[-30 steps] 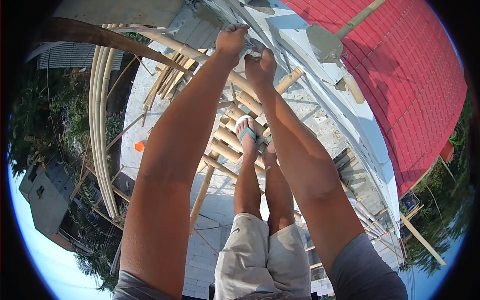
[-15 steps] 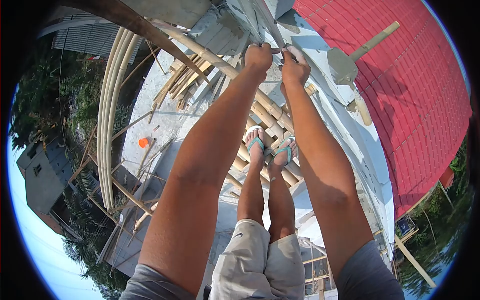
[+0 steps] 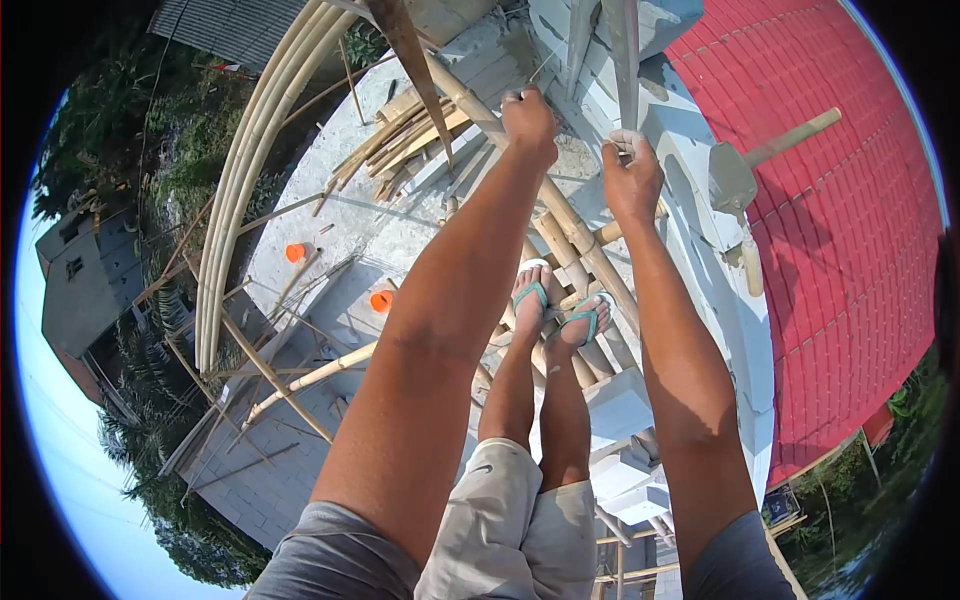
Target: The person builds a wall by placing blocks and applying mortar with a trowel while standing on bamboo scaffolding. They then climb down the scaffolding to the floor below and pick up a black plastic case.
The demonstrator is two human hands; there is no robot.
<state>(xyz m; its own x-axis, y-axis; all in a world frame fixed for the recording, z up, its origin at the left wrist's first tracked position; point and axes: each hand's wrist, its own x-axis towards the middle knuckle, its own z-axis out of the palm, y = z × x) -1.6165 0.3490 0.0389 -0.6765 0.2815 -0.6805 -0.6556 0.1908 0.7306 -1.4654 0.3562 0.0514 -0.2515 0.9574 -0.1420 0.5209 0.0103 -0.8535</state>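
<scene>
My left hand (image 3: 530,122) is raised ahead of me, its fingers closed around one end of a thin, light strand or stick (image 3: 543,68). Whether this is string or wire is too small to tell. To its right, my right hand (image 3: 632,180) has curled fingers with whitish dust at the tips. These fingers meet the lower end of a long grey bar (image 3: 623,60) beside the wall; what they grip is hidden. Right of that hand, a mortar-coated flat tool (image 3: 733,178) with a wooden handle (image 3: 795,137) rests on the pale wall top (image 3: 690,270).
My sandalled feet (image 3: 560,305) stand on bamboo poles (image 3: 575,235). A brown tapered pole (image 3: 412,65) hangs at upper left. Cut planks (image 3: 405,140) and two orange cups (image 3: 381,301) lie on the concrete below. Long bamboo (image 3: 232,180) curves along the left; a red roof (image 3: 840,250) slopes at right.
The view has shifted, so the surroundings appear farther right and lower. My hands, close together before, are now apart, the left away from the bar's end. A second orange cup has come into view.
</scene>
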